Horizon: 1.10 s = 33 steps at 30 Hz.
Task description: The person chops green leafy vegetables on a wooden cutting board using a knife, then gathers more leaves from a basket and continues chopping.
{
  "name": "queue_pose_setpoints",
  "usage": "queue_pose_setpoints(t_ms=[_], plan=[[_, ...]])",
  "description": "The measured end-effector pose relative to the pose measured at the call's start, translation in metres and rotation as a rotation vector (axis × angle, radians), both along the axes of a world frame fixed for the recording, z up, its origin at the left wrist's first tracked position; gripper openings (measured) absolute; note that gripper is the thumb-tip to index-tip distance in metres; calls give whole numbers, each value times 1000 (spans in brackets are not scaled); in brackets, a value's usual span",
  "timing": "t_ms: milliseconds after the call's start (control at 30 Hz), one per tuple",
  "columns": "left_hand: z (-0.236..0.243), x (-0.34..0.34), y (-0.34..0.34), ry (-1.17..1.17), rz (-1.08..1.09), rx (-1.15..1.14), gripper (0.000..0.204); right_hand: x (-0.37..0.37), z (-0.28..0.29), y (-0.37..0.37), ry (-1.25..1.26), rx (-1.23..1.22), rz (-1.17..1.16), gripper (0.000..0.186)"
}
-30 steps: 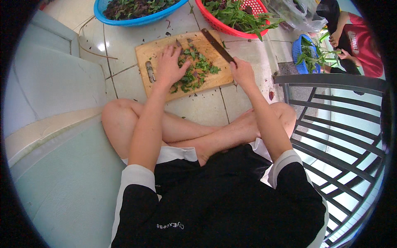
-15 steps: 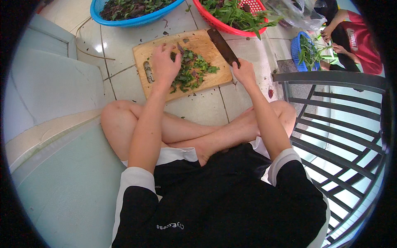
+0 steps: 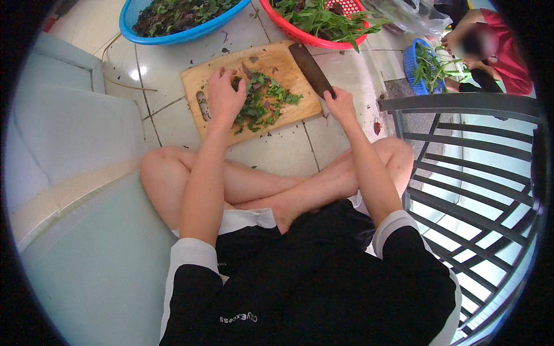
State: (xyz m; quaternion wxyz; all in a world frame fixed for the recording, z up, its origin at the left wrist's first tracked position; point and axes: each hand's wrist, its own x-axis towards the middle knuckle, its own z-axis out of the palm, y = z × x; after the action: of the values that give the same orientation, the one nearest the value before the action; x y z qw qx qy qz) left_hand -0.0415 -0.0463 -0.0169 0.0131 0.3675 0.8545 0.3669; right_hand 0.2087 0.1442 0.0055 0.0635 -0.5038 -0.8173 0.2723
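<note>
A wooden cutting board (image 3: 251, 57) lies on the tiled floor, strewn with chopped green and purplish leaves (image 3: 266, 101). My left hand (image 3: 224, 98) is at the left of the pile, fingers curled on some dark leaves beside the thumb. In my right hand (image 3: 340, 106) is the handle of a dark, broad-bladed knife (image 3: 307, 64), whose blade lies along the board's right edge, apart from the pile.
Leaf-filled blue (image 3: 173, 38) and red (image 3: 311, 39) baskets stand beyond the board, near a plastic bag (image 3: 415, 23). A person in red (image 3: 508, 57) is beside a smaller blue basket (image 3: 412, 69). A metal railing (image 3: 461, 104) borders my right, a pale wall (image 3: 69, 132) my left.
My left hand's fingers have drawn in from spread to curled, and the hand has shifted slightly left. The knife has moved a little rightward. The person in red has leaned forward.
</note>
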Motion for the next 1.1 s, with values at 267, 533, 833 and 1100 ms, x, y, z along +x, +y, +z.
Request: queue_pose_setpoints(t_ms=[267, 533, 833, 1100], plan=[[8, 0, 2, -112, -117, 60, 21, -8, -3, -12, -46, 6, 29, 33], [1, -4, 1, -90, -113, 90, 18, -11, 16, -18, -13, -36, -43, 27], [6, -2, 3, -132, -95, 73, 17, -10, 1, -13, 42, 97, -12, 26], [4, -2, 1, -63, -54, -18, 27, -1, -10, -11, 25, 10, -1, 34]])
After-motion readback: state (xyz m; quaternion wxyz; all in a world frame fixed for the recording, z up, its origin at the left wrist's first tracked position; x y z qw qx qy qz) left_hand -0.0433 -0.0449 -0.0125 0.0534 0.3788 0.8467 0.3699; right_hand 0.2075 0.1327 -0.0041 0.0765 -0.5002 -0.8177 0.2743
